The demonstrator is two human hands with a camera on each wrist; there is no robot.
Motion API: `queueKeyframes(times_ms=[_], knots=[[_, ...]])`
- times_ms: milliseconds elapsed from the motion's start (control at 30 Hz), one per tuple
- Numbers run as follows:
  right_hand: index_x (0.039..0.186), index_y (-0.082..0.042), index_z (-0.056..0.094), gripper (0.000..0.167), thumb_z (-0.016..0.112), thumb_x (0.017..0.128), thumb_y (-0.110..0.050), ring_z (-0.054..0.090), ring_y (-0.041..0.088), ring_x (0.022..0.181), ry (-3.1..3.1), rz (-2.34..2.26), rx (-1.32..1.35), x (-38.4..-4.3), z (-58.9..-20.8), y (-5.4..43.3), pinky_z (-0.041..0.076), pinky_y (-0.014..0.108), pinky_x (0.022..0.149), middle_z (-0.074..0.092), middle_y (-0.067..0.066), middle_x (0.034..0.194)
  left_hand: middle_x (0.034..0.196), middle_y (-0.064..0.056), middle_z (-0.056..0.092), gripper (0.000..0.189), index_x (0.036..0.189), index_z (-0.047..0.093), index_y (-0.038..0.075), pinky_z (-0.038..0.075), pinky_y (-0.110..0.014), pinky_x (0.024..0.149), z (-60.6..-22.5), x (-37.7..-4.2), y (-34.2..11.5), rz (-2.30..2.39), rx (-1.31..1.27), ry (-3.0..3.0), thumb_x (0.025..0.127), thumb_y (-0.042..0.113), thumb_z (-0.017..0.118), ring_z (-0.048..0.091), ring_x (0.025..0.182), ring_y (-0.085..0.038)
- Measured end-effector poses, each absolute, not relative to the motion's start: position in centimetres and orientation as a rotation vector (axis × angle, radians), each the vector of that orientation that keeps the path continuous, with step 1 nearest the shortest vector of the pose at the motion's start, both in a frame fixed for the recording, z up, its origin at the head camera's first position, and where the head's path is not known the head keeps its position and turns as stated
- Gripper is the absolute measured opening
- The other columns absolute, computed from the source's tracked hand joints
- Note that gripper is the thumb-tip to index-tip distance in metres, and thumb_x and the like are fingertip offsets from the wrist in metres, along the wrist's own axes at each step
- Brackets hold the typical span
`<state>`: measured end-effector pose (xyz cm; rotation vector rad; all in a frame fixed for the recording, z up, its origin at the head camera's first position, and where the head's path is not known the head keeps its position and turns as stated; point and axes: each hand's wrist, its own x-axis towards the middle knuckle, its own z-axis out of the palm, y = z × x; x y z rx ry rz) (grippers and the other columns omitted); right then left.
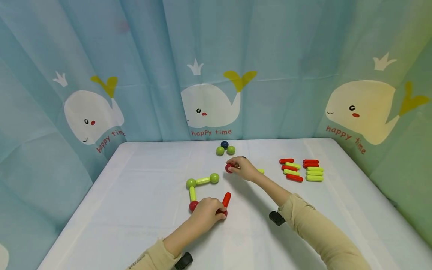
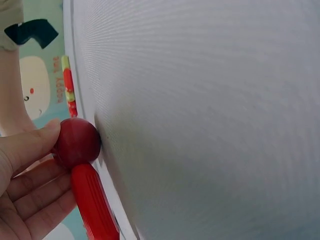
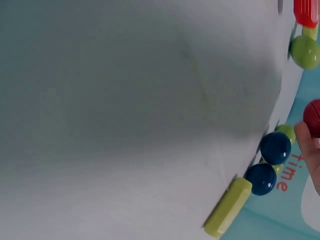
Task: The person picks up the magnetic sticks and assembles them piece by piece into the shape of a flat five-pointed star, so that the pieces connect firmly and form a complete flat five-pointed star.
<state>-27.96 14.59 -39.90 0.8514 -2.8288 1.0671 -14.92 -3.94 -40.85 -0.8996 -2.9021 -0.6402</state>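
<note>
The left hand [image 1: 206, 214] pinches a red ball [image 2: 77, 142], which touches a red rod [image 1: 227, 199]. The right hand [image 1: 244, 169] pinches a second red ball [image 1: 228, 168] above the white table [image 1: 135, 195]. Beside the left hand, a third red ball [image 1: 193, 206], two yellow-green rods [image 1: 203, 181] and two green balls [image 1: 214, 178] form an angled chain. Farther out, a dark blue ball [image 1: 224, 144] sits near the back edge; loose rods [image 1: 314, 178] lie to the right.

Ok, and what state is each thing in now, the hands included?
Left hand: pinching near red ball
Near red ball: touching red rod
Right hand: pinching raised red ball
Raised red ball: off the table, unattached
Chain with green balls: linked, on table
Rods at right: loose, in two groups
Far green balls: without rods
Blue balls: resting on table
Curtain: hanging
</note>
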Motion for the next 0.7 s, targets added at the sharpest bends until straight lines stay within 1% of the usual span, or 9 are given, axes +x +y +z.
queueKeyframes(times_ms=[100, 233, 467, 700], knots=[[0.111, 0.010, 0.061, 0.024, 0.057, 0.091, -0.002, 0.063, 0.027, 0.087, -2.860, 1.126, 0.864, -27.2, -40.1, 14.7, 0.053, 0.033, 0.076, 0.066, 0.021, 0.098, 0.077, 0.003, 0.072, 0.015, 0.086, 0.076, 0.009, 0.049, -0.020, 0.068, -40.9, -14.9, -4.0, -0.634, -0.901, -2.899, 0.075, 0.018, 0.078, 0.063, 0.072, -0.007], [0.111, 0.009, 0.061, 0.024, 0.058, 0.091, -0.005, 0.063, 0.029, 0.092, -2.902, 1.131, 0.865, -26.4, -40.4, 14.9, 0.054, 0.035, 0.079, 0.065, 0.022, 0.104, 0.077, 0.003, 0.072, 0.015, 0.087, 0.076, 0.009, 0.049, -0.020, 0.068, -41.0, -15.0, -4.0, -0.635, -0.906, -2.902, 0.075, 0.018, 0.078, 0.063, 0.072, -0.007], [0.109, 0.009, 0.062, 0.023, 0.059, 0.090, -0.005, 0.065, 0.026, 0.087, -2.955, 1.148, 0.862, -25.6, -40.9, 15.3, 0.055, 0.032, 0.076, 0.066, 0.022, 0.100, 0.078, 0.003, 0.072, 0.016, 0.087, 0.076, 0.009, 0.049, -0.021, 0.069, -41.1, -15.0, -4.1, -0.632, -0.913, -2.890, 0.075, 0.019, 0.078, 0.064, 0.073, -0.008], [0.108, 0.008, 0.062, 0.022, 0.059, 0.090, -0.005, 0.065, 0.024, 0.087, -2.988, 1.179, 0.888, -25.3, -41.1, 15.4, 0.055, 0.032, 0.076, 0.067, 0.021, 0.099, 0.078, 0.002, 0.072, 0.016, 0.087, 0.076, 0.008, 0.049, -0.020, 0.069, -41.0, -15.1, -4.1, -0.646, -0.919, -2.884, 0.075, 0.019, 0.078, 0.064, 0.072, -0.007]])
